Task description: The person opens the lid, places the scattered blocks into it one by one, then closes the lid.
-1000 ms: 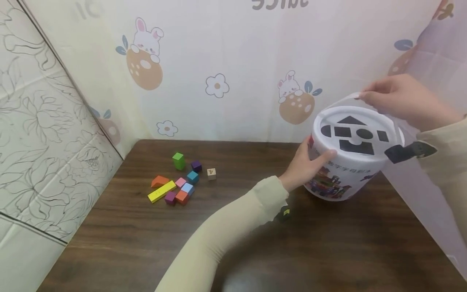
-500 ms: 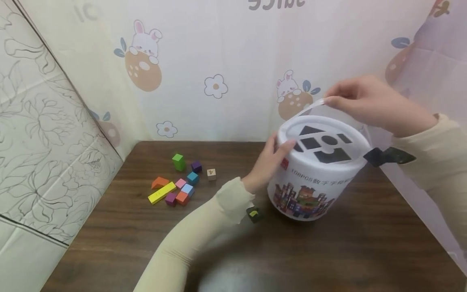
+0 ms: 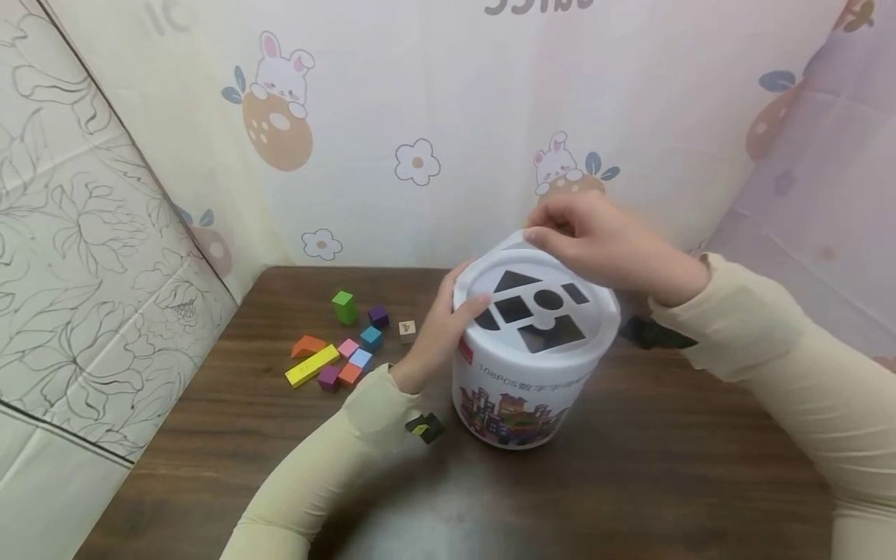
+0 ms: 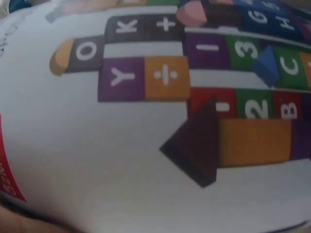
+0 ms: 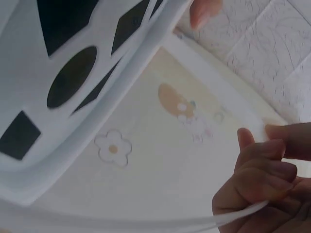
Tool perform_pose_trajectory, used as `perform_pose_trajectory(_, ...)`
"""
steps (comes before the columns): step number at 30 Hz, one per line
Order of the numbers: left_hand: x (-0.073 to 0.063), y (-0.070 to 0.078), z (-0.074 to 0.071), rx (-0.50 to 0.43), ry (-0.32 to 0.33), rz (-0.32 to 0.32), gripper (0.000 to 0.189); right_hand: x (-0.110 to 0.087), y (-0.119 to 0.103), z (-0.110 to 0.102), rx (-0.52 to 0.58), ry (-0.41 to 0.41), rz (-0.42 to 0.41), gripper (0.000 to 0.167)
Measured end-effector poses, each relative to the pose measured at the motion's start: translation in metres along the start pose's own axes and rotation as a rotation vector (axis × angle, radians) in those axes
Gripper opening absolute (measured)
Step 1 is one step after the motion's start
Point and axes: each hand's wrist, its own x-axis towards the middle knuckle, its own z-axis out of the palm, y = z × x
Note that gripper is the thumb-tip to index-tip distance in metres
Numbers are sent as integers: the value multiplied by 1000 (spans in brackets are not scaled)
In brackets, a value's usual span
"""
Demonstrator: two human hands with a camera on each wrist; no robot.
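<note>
A white lidded bucket [image 3: 521,369] with printed block pictures stands slightly tilted, close over the middle of the dark table. Dark shape cut-outs, among them a triangle, a circle and an arch, mark its lid [image 3: 486,271]. My left hand [image 3: 437,330] holds its left side, thumb on the lid's rim. With curled fingers my right hand [image 3: 602,241] grips the thin white handle [image 5: 243,212], raised above the lid. In the left wrist view, the bucket's printed wall [image 4: 97,160] fills nearly everything.
Several coloured blocks lie on the table [image 3: 231,435] left of the bucket, including a yellow bar [image 3: 312,366], a green block [image 3: 344,307] and a plain cube [image 3: 407,331] marked 4. A bunny-patterned curtain [image 3: 476,101] hangs behind; a flower-patterned panel [image 3: 77,218] stands at left.
Both hands have brought the bucket from the right side of the table leftward and nearer to me, keeping their hold. The loose blocks have stayed put.
</note>
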Motion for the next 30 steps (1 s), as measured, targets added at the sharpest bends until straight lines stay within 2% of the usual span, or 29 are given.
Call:
perform_pose_trajectory(6,-6,-15,-24,-5,-57,14,61,8,-5,22,67,-38,24,16)
perform_pose_trajectory(10,-7,-24,-31,12,-72,23,61,11,-3,26,98,-51,8,17)
perform_pose_trajectory(15,-7,-30,-32,-11,-72,41,60,12,2,25,87,-55,-18,16)
perform_pose_trajectory(19,-8,-33,-32,-35,-63,58,57,11,7,19,82,-102,-48,18)
perform_pose_trajectory(23,-10,-36,-32,-46,-54,74,56,10,10,13,54,-135,-43,24)
perform_pose_trajectory(30,-13,-40,-27,-67,-56,82,60,10,28,6,-13,-108,-40,32)
